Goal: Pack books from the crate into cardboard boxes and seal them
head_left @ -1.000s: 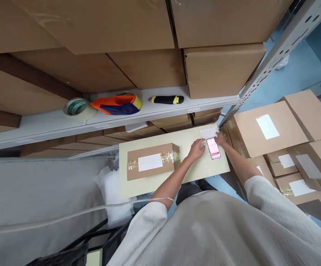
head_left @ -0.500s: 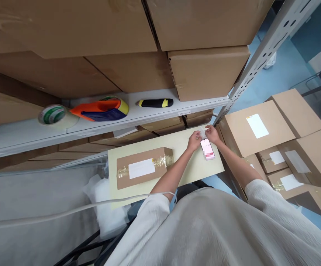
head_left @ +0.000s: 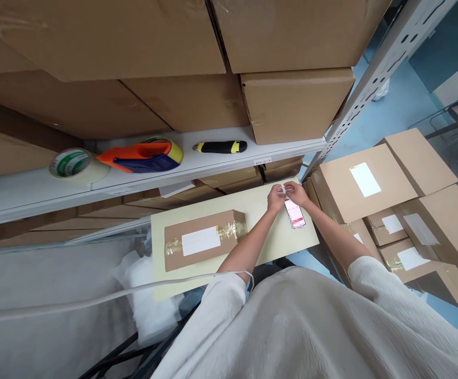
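Above the far edge of a pale yellow tabletop [head_left: 284, 239], my left hand [head_left: 276, 198] and my right hand [head_left: 297, 193] are close together. Their fingers pinch a small, whitish, thin piece [head_left: 282, 188] between them; its kind is too small to tell. Just below my fingers lies a phone [head_left: 294, 212] with its lit screen facing up. Left of my left forearm, a long cardboard box [head_left: 202, 222], sealed with clear tape and bearing a white label [head_left: 201, 240], rests on the same tabletop.
A shelf [head_left: 209, 161] ahead holds a tape roll [head_left: 77, 164], an orange and blue tape dispenser [head_left: 142, 157], a utility knife [head_left: 221, 147] and large cartons [head_left: 298, 108]. Labelled boxes [head_left: 390, 197] are stacked at right beyond a metal post [head_left: 365, 89]. A pale cable [head_left: 114, 296] crosses at left.
My hands have drawn closer together, the right one moving left, and the whitish piece now sits between their fingertips. The phone and long box stay in place.
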Action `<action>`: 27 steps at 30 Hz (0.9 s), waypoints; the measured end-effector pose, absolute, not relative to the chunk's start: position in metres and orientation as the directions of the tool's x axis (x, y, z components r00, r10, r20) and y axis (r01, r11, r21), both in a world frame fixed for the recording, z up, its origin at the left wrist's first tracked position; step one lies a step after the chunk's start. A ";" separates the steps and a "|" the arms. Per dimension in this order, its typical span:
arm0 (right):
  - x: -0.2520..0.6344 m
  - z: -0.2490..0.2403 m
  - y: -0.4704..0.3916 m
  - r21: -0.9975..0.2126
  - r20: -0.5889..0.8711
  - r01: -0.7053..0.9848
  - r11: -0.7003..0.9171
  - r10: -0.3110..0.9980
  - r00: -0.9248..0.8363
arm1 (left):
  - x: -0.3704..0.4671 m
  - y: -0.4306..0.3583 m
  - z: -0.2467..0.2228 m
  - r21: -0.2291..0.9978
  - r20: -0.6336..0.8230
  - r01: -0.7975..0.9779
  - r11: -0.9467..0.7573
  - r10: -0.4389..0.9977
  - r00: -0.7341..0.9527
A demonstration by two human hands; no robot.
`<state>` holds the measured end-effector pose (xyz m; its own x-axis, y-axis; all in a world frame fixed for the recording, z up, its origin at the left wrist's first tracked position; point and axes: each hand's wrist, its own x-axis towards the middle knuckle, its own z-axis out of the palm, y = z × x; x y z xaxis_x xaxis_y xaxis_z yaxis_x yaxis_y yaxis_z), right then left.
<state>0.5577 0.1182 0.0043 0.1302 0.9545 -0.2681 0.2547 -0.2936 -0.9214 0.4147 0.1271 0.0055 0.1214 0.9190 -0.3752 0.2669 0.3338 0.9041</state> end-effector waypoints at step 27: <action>0.556 0.007 0.112 -0.927 -0.150 0.324 -0.186 0.980 0.135 | 0.401 0.130 0.018 0.909 -0.376 0.234 0.344 0.921 0.106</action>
